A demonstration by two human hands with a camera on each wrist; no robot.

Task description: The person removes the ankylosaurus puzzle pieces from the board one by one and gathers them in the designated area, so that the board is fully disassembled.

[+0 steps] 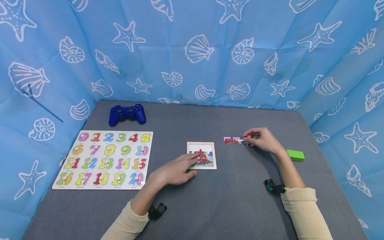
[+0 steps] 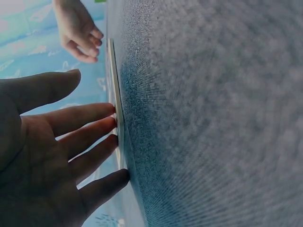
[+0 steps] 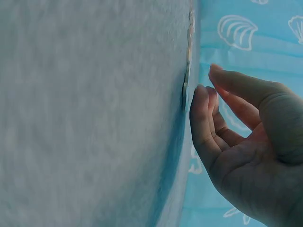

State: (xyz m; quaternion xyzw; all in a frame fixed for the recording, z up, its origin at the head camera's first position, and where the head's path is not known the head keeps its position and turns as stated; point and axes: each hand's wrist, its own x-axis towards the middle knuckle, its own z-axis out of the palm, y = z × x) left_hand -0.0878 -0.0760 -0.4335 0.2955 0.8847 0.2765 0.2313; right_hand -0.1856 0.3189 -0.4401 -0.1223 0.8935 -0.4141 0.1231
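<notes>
1. Head: near the middle of the grey, cloth-textured surface [image 1: 234, 203], the left hand [image 1: 177, 169] is resting on a square, pale-rimmed puzzle [image 1: 204, 146]. Toward the far edge, right of it, thin printed pieces [image 1: 236, 140] are lying by the right hand [image 1: 261, 140].
2. Left wrist: straight, spread fingers are touching the slim rim, gripping nothing.
3. Right wrist: fingers are curving loosely, thumb standing apart, nothing showing between; flat pieces are lying just beside the fingertips.

Is a flat gray surface [image 1: 234, 203]. Holds a blue game controller [image 1: 127, 113] at the back left, a number board [image 1: 100, 156] in front, a small framed puzzle [image 1: 200, 147] near the middle, little picture pieces [image 1: 235, 140], and a green block [image 1: 295, 155].
</notes>
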